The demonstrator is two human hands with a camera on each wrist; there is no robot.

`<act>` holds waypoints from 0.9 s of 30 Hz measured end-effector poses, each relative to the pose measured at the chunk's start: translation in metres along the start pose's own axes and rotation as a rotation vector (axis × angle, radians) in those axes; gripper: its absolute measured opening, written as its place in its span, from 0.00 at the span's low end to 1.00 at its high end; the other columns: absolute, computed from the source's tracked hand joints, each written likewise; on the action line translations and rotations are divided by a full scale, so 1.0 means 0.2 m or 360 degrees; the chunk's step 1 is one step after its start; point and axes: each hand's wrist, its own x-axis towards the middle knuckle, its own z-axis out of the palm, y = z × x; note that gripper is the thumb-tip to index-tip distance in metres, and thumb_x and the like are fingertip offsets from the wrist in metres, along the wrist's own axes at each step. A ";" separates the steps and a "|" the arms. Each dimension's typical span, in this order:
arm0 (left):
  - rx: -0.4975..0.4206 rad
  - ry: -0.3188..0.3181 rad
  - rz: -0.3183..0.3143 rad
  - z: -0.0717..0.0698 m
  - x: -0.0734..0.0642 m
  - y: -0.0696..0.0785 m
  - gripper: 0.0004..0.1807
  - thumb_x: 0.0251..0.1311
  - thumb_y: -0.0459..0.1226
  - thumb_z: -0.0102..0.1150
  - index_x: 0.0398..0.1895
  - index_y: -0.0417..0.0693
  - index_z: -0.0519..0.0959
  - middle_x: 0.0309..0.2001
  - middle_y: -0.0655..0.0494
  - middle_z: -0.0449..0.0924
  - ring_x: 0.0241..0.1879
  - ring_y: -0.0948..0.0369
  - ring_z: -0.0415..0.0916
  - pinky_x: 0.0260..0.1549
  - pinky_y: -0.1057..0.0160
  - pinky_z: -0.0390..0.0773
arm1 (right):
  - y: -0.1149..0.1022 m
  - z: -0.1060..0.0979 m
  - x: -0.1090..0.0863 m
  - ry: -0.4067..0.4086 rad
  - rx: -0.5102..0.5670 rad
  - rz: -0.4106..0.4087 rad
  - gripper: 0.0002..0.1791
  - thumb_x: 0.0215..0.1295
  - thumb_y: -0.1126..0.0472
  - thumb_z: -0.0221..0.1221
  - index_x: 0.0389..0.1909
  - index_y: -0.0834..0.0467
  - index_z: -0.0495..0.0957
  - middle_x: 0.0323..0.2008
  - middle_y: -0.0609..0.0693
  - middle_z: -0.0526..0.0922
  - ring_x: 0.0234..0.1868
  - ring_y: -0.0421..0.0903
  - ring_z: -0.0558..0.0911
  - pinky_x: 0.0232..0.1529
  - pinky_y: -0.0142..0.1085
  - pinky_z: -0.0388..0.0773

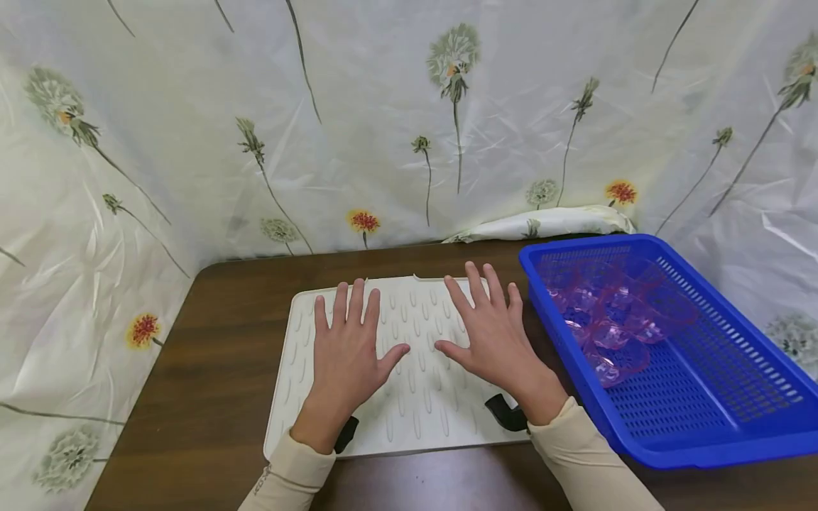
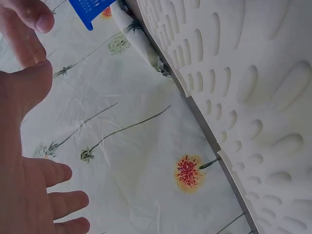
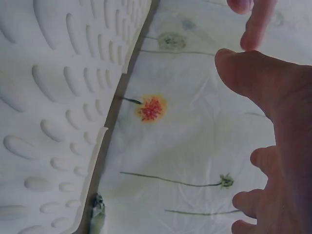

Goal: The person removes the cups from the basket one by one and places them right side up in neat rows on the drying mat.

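Observation:
A white mat (image 1: 409,397) with raised oval ridges lies on the dark wooden table. Over its left half is my left hand (image 1: 348,358), fingers spread and straight, holding nothing. My right hand (image 1: 495,344) is spread the same way over the mat's right side, also without anything in it. In the left wrist view the left hand (image 2: 29,112) stands apart from the ridged mat (image 2: 243,87). A similar gap shows in the right wrist view between the right hand (image 3: 273,107) and the mat (image 3: 53,107). Black wrist straps show beneath both forearms.
At the right stands a blue slatted basket (image 1: 677,454), its near side by my right forearm. Several clear pink cups or bowls (image 1: 613,330) lie piled in its far left part. A flowered curtain (image 1: 358,128) hangs behind and beside the brown table (image 1: 211,355).

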 end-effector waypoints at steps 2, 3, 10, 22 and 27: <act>-0.0015 0.0037 0.0019 0.00 0.00 0.00 0.48 0.57 0.68 0.56 0.73 0.48 0.63 0.75 0.44 0.59 0.75 0.44 0.56 0.70 0.37 0.55 | 0.00 0.00 0.00 0.0053 0.0005 -0.0031 0.55 0.52 0.35 0.69 0.77 0.51 0.57 0.77 0.61 0.54 0.79 0.63 0.47 0.69 0.70 0.48; -0.0028 0.0072 0.0035 0.00 0.00 0.00 0.47 0.57 0.66 0.57 0.72 0.47 0.65 0.74 0.44 0.61 0.74 0.45 0.58 0.70 0.37 0.56 | 0.00 0.00 -0.01 0.0109 0.0020 -0.0057 0.52 0.52 0.36 0.70 0.74 0.52 0.61 0.75 0.60 0.60 0.78 0.63 0.51 0.68 0.69 0.51; -0.0018 0.0341 0.0182 -0.01 0.00 -0.01 0.34 0.58 0.55 0.64 0.62 0.45 0.75 0.63 0.46 0.77 0.64 0.48 0.71 0.65 0.42 0.66 | 0.01 -0.02 0.00 0.0476 0.0166 -0.0227 0.25 0.53 0.50 0.73 0.50 0.56 0.81 0.53 0.56 0.83 0.65 0.59 0.73 0.60 0.61 0.69; -0.0084 0.0214 0.0206 -0.06 -0.04 -0.04 0.32 0.57 0.54 0.65 0.61 0.46 0.76 0.62 0.47 0.77 0.60 0.49 0.73 0.63 0.41 0.67 | -0.01 -0.05 -0.02 0.0348 0.0198 -0.0218 0.26 0.55 0.50 0.71 0.54 0.55 0.79 0.58 0.57 0.79 0.62 0.57 0.75 0.53 0.58 0.74; -0.0074 0.0187 0.0283 -0.13 -0.07 -0.10 0.32 0.56 0.52 0.66 0.61 0.45 0.75 0.62 0.46 0.76 0.60 0.48 0.73 0.63 0.41 0.67 | -0.06 -0.11 -0.04 0.0268 0.0215 -0.0230 0.28 0.57 0.50 0.70 0.57 0.54 0.78 0.60 0.57 0.78 0.64 0.57 0.74 0.52 0.57 0.75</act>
